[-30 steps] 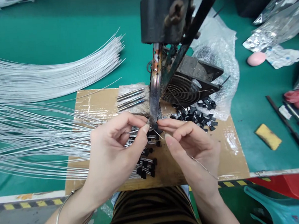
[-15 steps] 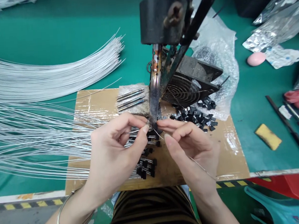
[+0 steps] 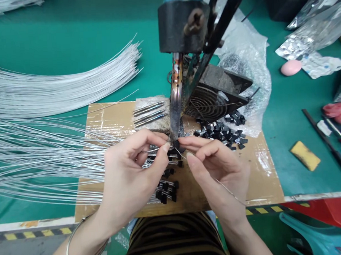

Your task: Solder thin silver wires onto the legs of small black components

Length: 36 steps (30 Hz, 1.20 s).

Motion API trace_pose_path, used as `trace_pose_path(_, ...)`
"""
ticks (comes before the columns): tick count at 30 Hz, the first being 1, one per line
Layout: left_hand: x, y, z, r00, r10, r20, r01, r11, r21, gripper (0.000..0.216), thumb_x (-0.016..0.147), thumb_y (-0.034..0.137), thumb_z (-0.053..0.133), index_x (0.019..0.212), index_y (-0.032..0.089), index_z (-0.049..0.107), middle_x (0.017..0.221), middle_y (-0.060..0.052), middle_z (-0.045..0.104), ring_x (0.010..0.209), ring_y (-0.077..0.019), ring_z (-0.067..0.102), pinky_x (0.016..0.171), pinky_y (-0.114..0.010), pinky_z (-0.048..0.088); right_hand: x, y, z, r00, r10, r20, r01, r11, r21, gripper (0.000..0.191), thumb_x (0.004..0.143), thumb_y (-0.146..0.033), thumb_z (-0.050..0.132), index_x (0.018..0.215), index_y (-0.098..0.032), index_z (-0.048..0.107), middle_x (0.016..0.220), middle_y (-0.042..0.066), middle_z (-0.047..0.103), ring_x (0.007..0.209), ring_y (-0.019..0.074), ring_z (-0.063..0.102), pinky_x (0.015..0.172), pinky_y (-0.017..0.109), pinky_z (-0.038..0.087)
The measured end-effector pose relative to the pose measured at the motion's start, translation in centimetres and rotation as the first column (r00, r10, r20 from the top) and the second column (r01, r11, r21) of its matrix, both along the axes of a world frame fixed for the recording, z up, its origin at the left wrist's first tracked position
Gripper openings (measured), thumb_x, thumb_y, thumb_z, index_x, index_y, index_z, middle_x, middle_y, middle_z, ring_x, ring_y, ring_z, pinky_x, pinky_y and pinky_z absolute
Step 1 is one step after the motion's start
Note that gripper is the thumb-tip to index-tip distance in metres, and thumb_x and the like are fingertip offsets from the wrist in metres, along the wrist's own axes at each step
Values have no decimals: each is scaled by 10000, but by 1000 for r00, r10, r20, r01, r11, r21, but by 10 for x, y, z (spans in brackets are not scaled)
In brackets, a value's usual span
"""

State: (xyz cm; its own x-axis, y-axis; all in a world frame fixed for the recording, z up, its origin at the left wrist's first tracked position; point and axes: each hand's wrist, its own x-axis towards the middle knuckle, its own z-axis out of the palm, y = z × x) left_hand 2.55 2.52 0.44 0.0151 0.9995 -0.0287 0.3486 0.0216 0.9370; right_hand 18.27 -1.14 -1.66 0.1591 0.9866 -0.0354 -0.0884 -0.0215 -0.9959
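Note:
My left hand (image 3: 135, 169) pinches a thin grey wire (image 3: 152, 151) between thumb and forefinger, close under the tip of a soldering iron (image 3: 175, 112) that points down from a stand. Opposite it, my right hand (image 3: 218, 168) has its thumb and fingers closed on a strand of solder wire (image 3: 180, 152). The strand's front end curves up to the iron's tip, and its tail (image 3: 229, 191) runs back across the palm. A small black part (image 3: 176, 144) sits between the two hands at the tip, partly hidden by fingers.
Wires with black connectors (image 3: 166, 190) lie on the cardboard (image 3: 258, 172) beneath my left hand. Loose black connectors (image 3: 220, 132) are heaped by a black fan (image 3: 209, 100). Spare tips (image 3: 149, 112), a wire bundle (image 3: 99, 80) and a yellow sponge (image 3: 305, 156) lie around.

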Motion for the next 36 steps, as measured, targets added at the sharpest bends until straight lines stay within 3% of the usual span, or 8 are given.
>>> trace_pose_path(17, -1, 0, 0, 1000, -6, -20, 6, 1000, 11, 106, 874, 126, 749, 821, 216, 742, 870, 7, 783, 670, -102, 647, 515, -199, 427, -1, 0, -2, 1000, -17, 3, 17, 1000, 14, 169, 955, -148, 730, 821, -240, 683, 1166, 48, 816, 1133, 221, 761, 1035, 394, 607)
trace_pose_path(36, -1, -3, -1, 999, -10, -31, 12, 999, 38, 127, 874, 118, 742, 819, 232, 739, 893, 35, 787, 757, -107, 701, 601, -166, 508, -5, -2, -5, 999, -46, 8, 45, 997, 56, 175, 956, -112, 737, 843, -238, 692, 1145, 10, 812, 1112, 160, 756, 1012, 293, 588)
